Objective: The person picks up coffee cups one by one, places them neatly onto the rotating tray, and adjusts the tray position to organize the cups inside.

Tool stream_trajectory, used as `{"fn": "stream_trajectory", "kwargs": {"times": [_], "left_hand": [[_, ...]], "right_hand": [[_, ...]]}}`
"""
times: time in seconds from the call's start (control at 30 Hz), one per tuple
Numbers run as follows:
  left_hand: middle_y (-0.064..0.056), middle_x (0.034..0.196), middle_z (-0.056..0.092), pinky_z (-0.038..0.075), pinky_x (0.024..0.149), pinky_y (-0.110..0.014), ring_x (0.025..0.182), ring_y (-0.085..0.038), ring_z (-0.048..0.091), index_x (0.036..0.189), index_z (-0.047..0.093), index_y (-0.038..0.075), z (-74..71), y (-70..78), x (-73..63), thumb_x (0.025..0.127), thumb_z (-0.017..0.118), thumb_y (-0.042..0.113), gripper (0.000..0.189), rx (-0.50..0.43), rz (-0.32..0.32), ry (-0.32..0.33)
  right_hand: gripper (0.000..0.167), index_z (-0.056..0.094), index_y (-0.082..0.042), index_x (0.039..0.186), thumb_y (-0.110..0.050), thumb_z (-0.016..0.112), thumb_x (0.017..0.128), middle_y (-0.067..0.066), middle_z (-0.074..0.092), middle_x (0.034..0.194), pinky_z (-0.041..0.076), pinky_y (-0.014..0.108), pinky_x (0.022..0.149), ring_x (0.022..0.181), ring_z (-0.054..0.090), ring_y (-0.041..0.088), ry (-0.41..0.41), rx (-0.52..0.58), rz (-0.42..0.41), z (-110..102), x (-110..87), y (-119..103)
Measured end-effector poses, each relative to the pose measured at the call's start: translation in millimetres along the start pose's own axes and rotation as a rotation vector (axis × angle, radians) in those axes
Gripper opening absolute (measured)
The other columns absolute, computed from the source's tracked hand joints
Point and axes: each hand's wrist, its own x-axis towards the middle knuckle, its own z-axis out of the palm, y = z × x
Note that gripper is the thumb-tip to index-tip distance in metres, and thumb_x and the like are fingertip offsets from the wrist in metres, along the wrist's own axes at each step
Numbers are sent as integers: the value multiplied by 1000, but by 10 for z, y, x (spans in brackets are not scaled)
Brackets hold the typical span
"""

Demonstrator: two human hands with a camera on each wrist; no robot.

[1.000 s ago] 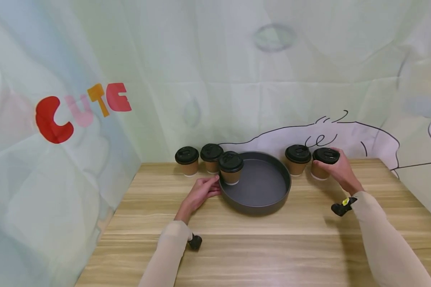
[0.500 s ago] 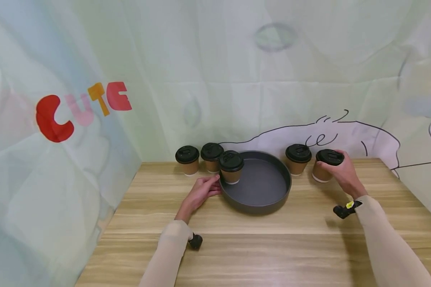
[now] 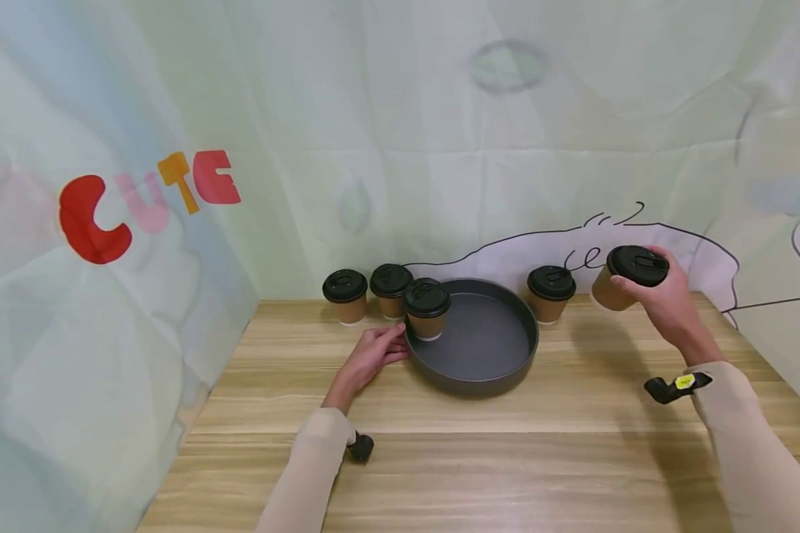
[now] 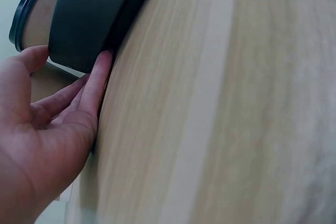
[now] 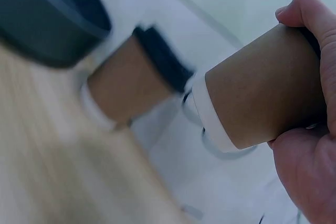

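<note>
My right hand grips a brown paper coffee cup with a black lid, held tilted above the table. In the right wrist view, fingers and thumb wrap the lid end of that cup, its white base pointing away from the hand. At the left side of a dark grey round cake pan, my left hand holds the wall, one fingertip at the rim and another digit low by the base. A second lidded cup stands inside the pan at its left edge.
Two lidded cups, one farther left and one behind the pan's left edge, stand on the wooden table. Another cup stands just right of the pan. A printed cloth backdrop rises behind the table.
My right hand has lifted its cup off the table, up and to the right, and tilted it. My left hand and the pan keep their places.
</note>
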Motion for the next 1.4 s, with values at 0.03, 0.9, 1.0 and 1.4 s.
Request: {"fn": "stream_trajectory", "kwargs": {"times": [0.03, 0.9, 1.0, 1.4], "left_hand": [[-16, 103, 64, 61, 86, -30, 88, -16, 67, 130, 53, -19, -2, 0, -1, 109, 55, 18, 43, 0, 2, 0], [-15, 105, 64, 60, 87, -30, 90, -16, 67, 130, 54, -18, -18, -16, 12, 109, 55, 20, 44, 19, 8, -11], [-16, 106, 64, 60, 87, -30, 90, -16, 67, 130, 54, -18, -23, -12, 10, 109, 55, 20, 44, 22, 7, -12], [-15, 104, 66, 61, 86, -29, 89, -16, 68, 127, 55, -18, -19, -19, 17, 109, 54, 21, 43, 10, 12, -15]], "right_hand": [[68, 38, -6, 150, -18, 76, 95, -2, 49, 133, 39, 9, 89, 118, 47, 9, 0, -6, -7, -1, 5, -78], [75, 42, -3, 150, 0, 81, 86, 15, 52, 141, 50, 20, 96, 119, 55, 20, -457, 408, -56, 1530, -420, -766], [75, 46, -7, 147, -4, 84, 83, 14, 53, 140, 51, 25, 96, 118, 56, 24, -493, 392, -50, 1696, -479, -744], [82, 46, -17, 144, -27, 93, 77, 10, 54, 140, 37, 52, 113, 127, 51, 29, -566, 195, -49, 2121, -645, -737]]}}
